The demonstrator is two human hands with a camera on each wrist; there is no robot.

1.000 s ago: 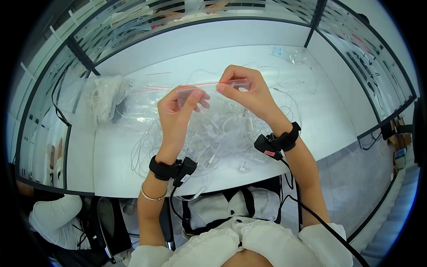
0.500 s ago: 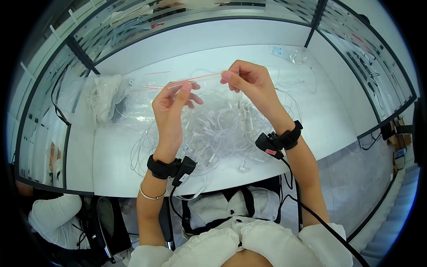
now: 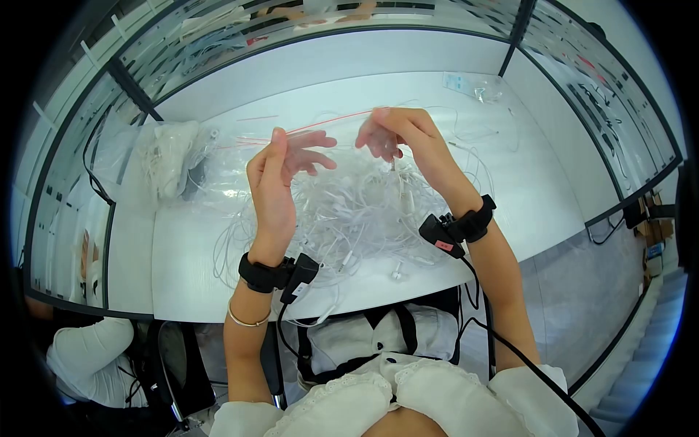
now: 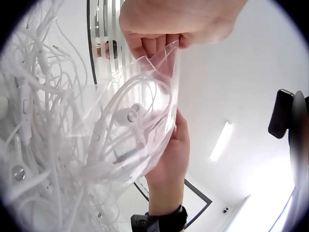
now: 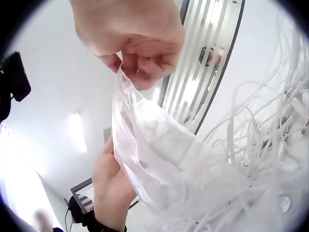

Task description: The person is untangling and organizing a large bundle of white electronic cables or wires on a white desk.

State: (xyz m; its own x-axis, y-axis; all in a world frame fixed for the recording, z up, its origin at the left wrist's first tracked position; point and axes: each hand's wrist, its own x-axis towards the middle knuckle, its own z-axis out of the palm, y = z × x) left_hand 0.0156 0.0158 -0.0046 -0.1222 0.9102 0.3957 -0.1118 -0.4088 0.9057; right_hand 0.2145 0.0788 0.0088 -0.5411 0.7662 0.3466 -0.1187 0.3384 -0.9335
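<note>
A clear zip bag with a red seal line [image 3: 338, 119] is stretched between the two hands above a heap of white earphone cables [image 3: 342, 226]. My left hand [image 3: 274, 197] pinches one end of the bag's top edge, other fingers spread behind the film. The opposite end is pinched by my right hand [image 3: 429, 149]. Through the bag [image 4: 159, 130] in the left wrist view, a coiled white cable and earbuds show, beneath the left hand [image 4: 183, 19]. In the right wrist view the bag [image 5: 149, 150] hangs slanted from the right hand [image 5: 135, 34].
Clear bags with white contents [image 3: 171, 156] lie at the left of the white table [image 3: 539, 211]. A small clear packet [image 3: 486, 92] is at the back right. Loose cables reach rightward, and low panels [image 3: 335, 54] enclose the back and sides.
The left hand has shifted slightly left and its fingers have spread. The right hand has moved up and its wrist has turned, raising the right end of the bag's red line.
</note>
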